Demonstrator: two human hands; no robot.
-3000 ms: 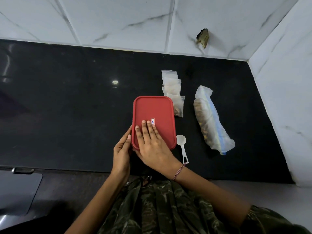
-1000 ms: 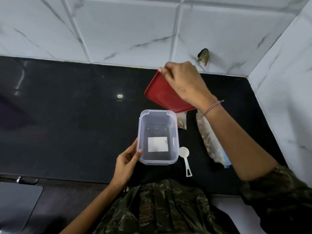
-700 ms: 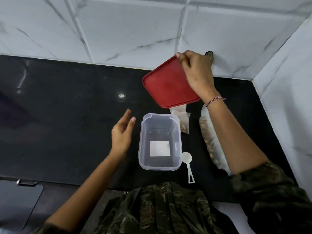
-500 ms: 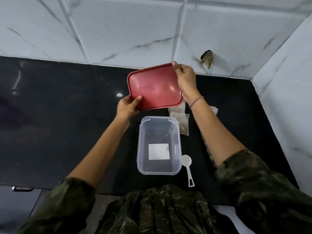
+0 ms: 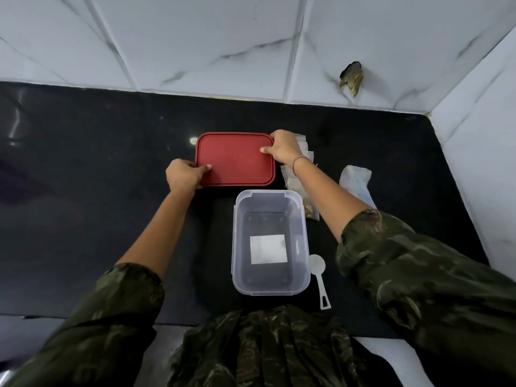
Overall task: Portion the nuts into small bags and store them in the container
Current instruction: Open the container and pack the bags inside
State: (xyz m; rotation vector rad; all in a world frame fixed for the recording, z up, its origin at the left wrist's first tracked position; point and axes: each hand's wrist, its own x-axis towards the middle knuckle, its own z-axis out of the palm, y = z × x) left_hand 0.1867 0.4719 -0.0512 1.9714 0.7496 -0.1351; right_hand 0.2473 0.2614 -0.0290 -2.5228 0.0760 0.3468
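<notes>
A clear plastic container stands open and empty on the black counter, a white label on its bottom. Just behind it lies the red lid, flat on or just above the counter. My left hand grips the lid's near left corner and my right hand grips its far right corner. Small clear bags, some with nuts inside, lie right of the container, partly hidden by my right forearm. The big bag of nuts shows beyond that arm. A white scoop lies by the container's right side.
The black counter ends at a white marble-tiled wall behind and on the right. A broken patch marks the back wall. Open counter stretches to the left of the lid and container.
The lid came off the container in my right hand, my left hand joined it, and both hands lowered the lid to the counter behind the container.
</notes>
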